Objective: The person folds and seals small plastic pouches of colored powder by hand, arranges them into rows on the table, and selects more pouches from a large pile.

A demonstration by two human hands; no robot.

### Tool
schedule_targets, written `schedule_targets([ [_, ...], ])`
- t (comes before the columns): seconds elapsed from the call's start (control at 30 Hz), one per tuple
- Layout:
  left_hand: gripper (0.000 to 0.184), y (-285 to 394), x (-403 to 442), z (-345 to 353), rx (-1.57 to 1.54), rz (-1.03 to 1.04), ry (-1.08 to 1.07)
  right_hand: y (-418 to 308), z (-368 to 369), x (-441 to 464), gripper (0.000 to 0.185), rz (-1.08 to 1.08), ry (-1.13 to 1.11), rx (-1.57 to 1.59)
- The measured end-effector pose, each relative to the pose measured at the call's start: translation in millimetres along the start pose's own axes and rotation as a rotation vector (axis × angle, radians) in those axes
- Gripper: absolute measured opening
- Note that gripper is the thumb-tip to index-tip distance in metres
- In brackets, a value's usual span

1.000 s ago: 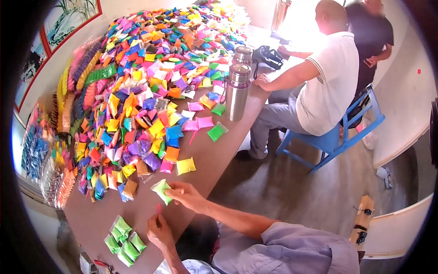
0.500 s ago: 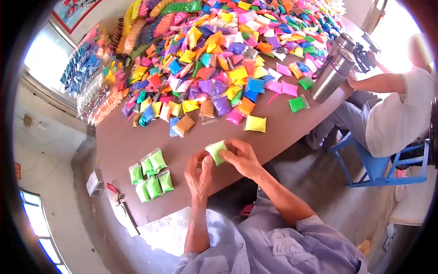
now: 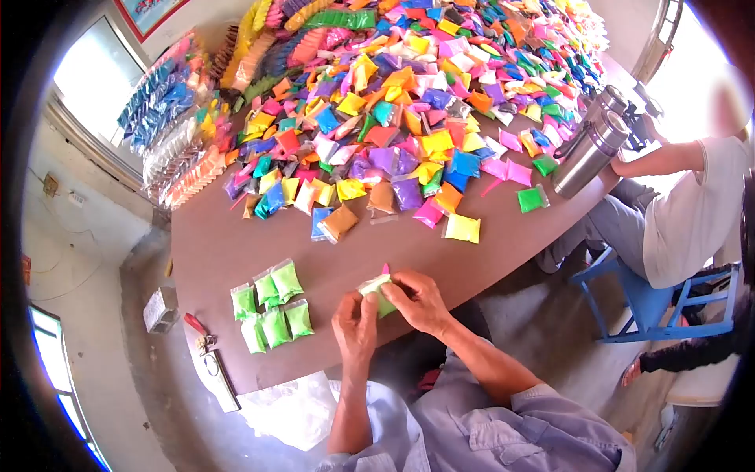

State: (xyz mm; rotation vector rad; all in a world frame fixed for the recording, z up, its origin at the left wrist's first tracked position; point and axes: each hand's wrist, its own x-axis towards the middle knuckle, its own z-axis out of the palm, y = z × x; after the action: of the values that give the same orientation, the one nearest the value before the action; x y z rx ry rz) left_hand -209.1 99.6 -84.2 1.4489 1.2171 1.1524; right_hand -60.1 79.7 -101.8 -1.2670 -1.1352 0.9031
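A small light-green packet (image 3: 384, 305) is held between my two hands, just over the near edge of the table. My left hand (image 3: 354, 324) pinches its left side with thumb and fingers. On the other side, my right hand (image 3: 422, 304) grips the packet's upper right, its fingers curled and partly hiding it. A small pink tip (image 3: 385, 269) shows just beyond the packet; I cannot tell what it is. To the left of my hands, several similar green packets (image 3: 275, 327) lie in two rows on the brown table (image 3: 212, 240).
A large heap of coloured packets (image 3: 409, 145) covers the table's far side. Two steel flasks (image 3: 586, 161) stand at the right. Another person (image 3: 692, 208) sits there on a blue chair (image 3: 629, 303). Keys (image 3: 206, 343) lie at the left corner near a plastic bag (image 3: 287, 413).
My left fingers have closed in on the packet, which now sits lower between both hands. A pink tip has come into sight behind it. The whole view has shifted slightly.
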Motion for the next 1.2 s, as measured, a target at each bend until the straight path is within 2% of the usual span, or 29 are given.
schedule_targets([
  [0.13, 0.033, -5.1, -5.2, -0.8, 0.104, -0.034, -0.071, 1.6, 7.1, -1.5, 0.019, 0.007, 0.082, 0.057],
  [0.27, 0.036, -3.8, -4.2, -1.9, 0.141, -0.014, -0.056, 2.3, 10.2, 0.7, 0.02, -0.049, 0.087, 0.036],
  [0.33, 0.038, -2.7, -2.6, -4.8, 0.202, 0.053, -0.045, -0.9, 10.8, 1.7, 0.022, 0.033, 0.019, 0.006],
  [0.47, 0.037, -7.8, -5.7, -5.0, 0.19, 0.071, -0.078, 0.8, 4.7, 0.4, 0.024, 0.029, 0.0, -0.017],
  [0.67, 0.032, -7.1, -15.1, 3.3, 0.132, -0.019, -0.156, 0.8, 2.2, -0.7, 0.024, 0.027, 0.078, 0.078],
  [0.77, 0.034, -6.3, -14.2, 5.9, 0.087, -0.075, -0.109, 6.8, 1.5, -0.9, 0.024, 0.014, 0.033, 0.082],
  [0.83, 0.034, -4.2, -11.2, 1.6, 0.182, 0.052, -0.094, 8.8, 3.4, 0.7, 0.029, 0.031, -0.045, 0.127],
  [0.9, 0.033, -8.8, -12.7, -2.5, 0.192, 0.034, -0.111, 11.0, 5.6, 0.7, 0.029, 0.037, -0.028, 0.102],
  [1.0, 0.025, -0.8, -16.0, 0.2, 0.098, -0.17, -0.113, 10.9, 0.6, -1.5, 0.024, 0.072, -0.082, 0.167],
  [1.03, 0.025, -2.4, -16.6, -0.5, 0.095, -0.168, -0.125, 9.6, -0.8, -1.9, 0.024, 0.072, -0.069, 0.164],
  [1.1, 0.024, -7.1, -14.6, -4.7, 0.031, -0.172, -0.101, 8.8, 1.1, -1.2, 0.026, -0.012, -0.02, 0.14],
  [1.13, 0.024, -8.3, -11.6, -2.6, 0.026, -0.059, -0.098, 12.6, 1.5, -1.1, 0.028, -0.052, -0.036, 0.141],
  [1.2, 0.024, -0.9, -8.5, -0.5, 0.025, -0.088, -0.103, 15.1, 1.5, 0.5, 0.029, -0.09, -0.023, 0.077],
])
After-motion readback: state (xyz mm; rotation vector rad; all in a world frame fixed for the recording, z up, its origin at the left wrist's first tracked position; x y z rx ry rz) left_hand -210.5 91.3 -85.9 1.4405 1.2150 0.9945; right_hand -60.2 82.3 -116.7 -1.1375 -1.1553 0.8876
